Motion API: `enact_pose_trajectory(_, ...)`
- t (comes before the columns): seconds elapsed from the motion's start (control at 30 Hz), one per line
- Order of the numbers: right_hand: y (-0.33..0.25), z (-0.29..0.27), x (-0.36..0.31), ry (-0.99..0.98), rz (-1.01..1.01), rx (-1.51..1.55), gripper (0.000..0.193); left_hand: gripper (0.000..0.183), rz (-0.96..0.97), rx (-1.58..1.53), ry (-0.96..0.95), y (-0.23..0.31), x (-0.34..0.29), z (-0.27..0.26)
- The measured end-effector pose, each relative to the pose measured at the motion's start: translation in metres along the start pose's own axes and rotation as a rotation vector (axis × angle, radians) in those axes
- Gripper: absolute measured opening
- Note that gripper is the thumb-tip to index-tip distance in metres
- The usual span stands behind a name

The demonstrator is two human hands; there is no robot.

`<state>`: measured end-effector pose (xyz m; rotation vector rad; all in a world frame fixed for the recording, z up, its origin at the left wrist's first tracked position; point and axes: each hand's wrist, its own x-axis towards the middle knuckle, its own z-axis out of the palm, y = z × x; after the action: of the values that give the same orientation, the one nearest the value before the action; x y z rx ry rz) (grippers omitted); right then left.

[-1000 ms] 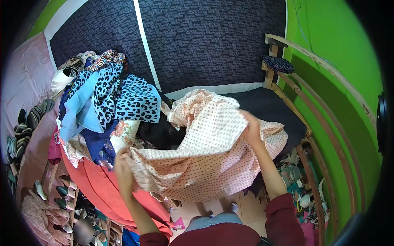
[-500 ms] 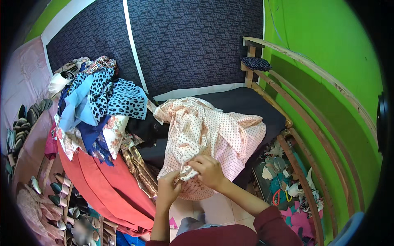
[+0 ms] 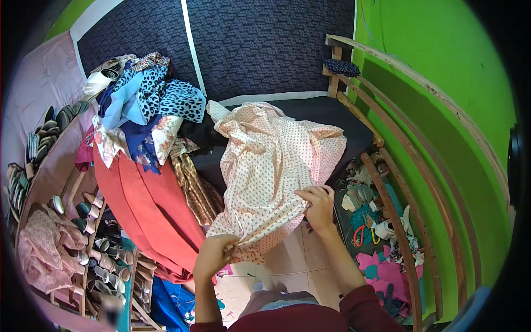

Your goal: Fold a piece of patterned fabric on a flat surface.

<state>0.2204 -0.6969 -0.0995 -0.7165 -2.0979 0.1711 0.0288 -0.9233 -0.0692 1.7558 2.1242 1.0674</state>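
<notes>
A pale pink fabric (image 3: 276, 149) with small dark dots lies spread over a dark cushioned bench, its near end lifted toward me. My left hand (image 3: 217, 253) is closed on the lower left part of its edge. Farther right, my right hand (image 3: 316, 206) pinches the same edge, thumb and fingers together. Between the hands the cloth is drawn fairly straight, with soft creases running along it. Loose folds of the fabric bunch on the bench beyond.
Left of the fabric are piled cloths (image 3: 144, 99) and a long red cloth (image 3: 149, 210). Shoes (image 3: 110, 254) fill a rack at lower left. Wooden rails (image 3: 420, 166) run along the right, beside scraps and orange-handled scissors (image 3: 359, 235). The dark bench (image 3: 315, 119) extends behind.
My hands have moved apart, the right going right and up, the left going left. The fabric edge between them has gone from bunched to stretched out. The view has shifted slightly.
</notes>
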Motion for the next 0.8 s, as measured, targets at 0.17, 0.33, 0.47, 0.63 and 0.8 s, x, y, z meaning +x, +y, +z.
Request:
enact_pose_trajectory(0.17, -0.016, -0.024, -0.015, 0.079, -0.005, -0.021, 0.034, 0.03, -0.036, -0.044, -0.317, -0.002, -0.027, -0.004)
enact_pose_trajectory(0.33, -0.026, -0.025, -0.03, 0.115, 0.033, 0.155, 0.046, 0.029, 0.019, -0.094, -0.453, -0.005, -0.046, -0.026)
enact_pose_trajectory(0.47, -0.039, -0.02, -0.04, -0.053, 0.02, 0.364, 0.064, 0.031, -0.035, -0.129, -0.492, -0.032, -0.071, -0.05)
enact_pose_trajectory(0.63, -0.074, -0.011, -0.049, -0.26, -0.071, 0.426, 0.06, 0.027, -0.168, -0.113, -0.456, -0.059, -0.112, -0.101)
enact_pose_trajectory(0.8, -0.104, 0.016, -0.063, -0.283, -0.114, 0.492, 0.054, 0.025, -0.442, -0.205, -0.318, -0.088, -0.148, -0.142)
